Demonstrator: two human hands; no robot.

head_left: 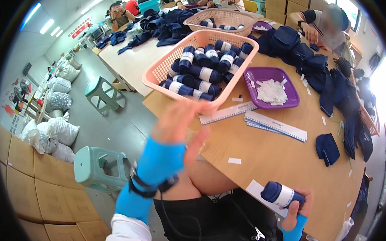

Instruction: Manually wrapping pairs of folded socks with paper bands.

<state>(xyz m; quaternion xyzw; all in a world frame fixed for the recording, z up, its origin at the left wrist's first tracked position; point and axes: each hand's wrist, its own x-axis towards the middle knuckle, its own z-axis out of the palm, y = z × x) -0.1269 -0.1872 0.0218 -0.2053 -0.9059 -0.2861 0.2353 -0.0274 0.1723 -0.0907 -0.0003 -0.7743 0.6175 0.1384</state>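
Observation:
My left hand is raised and blurred, fingers apart and holding nothing, just in front of a pink basket filled with several rolled navy socks wrapped in white bands. My right hand grips one such rolled navy sock bundle with a white band, low at the near edge of the wooden table. Both wrists wear blue sleeves.
A purple tray holds white paper labels. Two rulers lie beside it. Loose navy socks and piles sit to the right. A second basket stands farther back. Green stools and cardboard boxes are at left; other people work nearby.

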